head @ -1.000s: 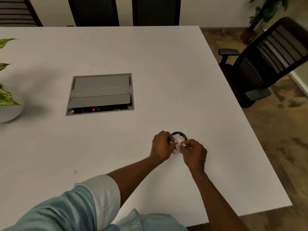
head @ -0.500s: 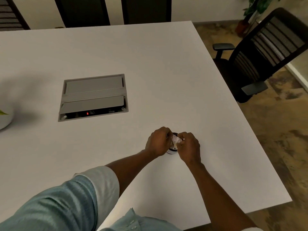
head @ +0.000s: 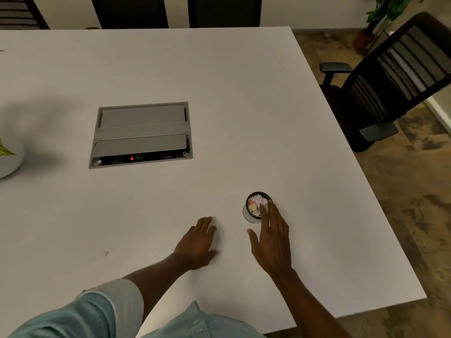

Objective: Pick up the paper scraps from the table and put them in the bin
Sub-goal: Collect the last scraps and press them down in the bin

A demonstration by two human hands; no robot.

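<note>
Now bin [head: 249, 217] stands upright, mouth up, holding paper scraps [head: 256, 204].

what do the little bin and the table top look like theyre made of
Bin: looks like clear plastic or glass with a dark rim; the table shows through its lower wall, paper scraps inside. Table: smooth matte white, probably laminate; even colour, no grain, only soft shadows.

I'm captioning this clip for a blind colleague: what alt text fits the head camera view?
A small round black bin stuffed with crumpled paper scraps stands on a white table; the right hand reaches its rim with open fingers while the left hand lies flat beside it.
</note>
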